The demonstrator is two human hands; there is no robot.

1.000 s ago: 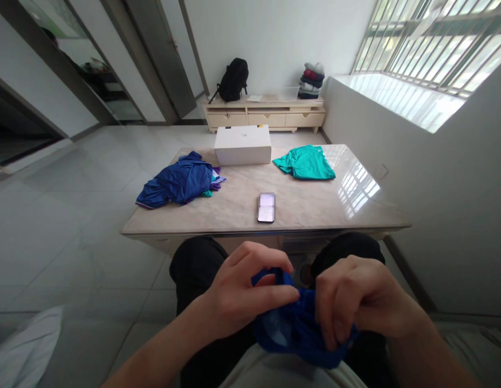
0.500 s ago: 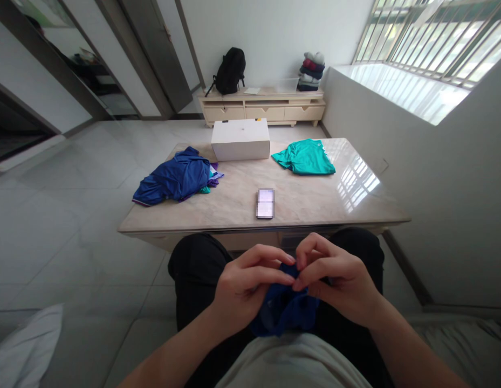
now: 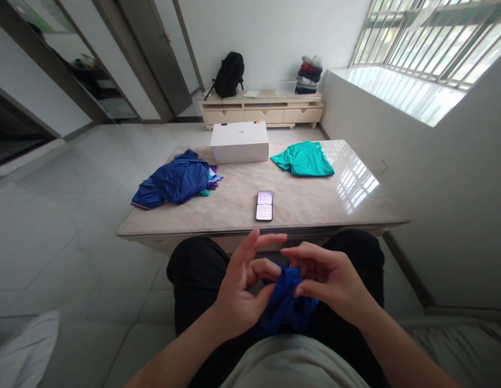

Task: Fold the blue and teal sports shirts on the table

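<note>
A bunched piece of blue cloth (image 3: 289,304) lies in my lap, between my thighs and against my shirt. My left hand (image 3: 248,288) pinches its upper edge between thumb and a bent finger, while other fingers stretch up and away. From the other side, my right hand (image 3: 331,277) has its thumb and curled fingers on the same cloth. The hands are close together but their fingertips are apart. What kind of garment the cloth belongs to cannot be made out.
On the marble-topped table (image 3: 234,210) lie a phone (image 3: 264,206), a heap of dark blue clothing (image 3: 173,180) and a folded teal shirt (image 3: 304,159). A white box (image 3: 240,143) stands at its back. Beyond, a low cabinet (image 3: 262,115) bears a black backpack (image 3: 230,75) and stacked clothes (image 3: 309,75).
My left fingers have lifted and spread, with the thumb now pinching the cloth. My right hand has opened slightly away from the left fingertips. More of the cloth's upper edge shows.
</note>
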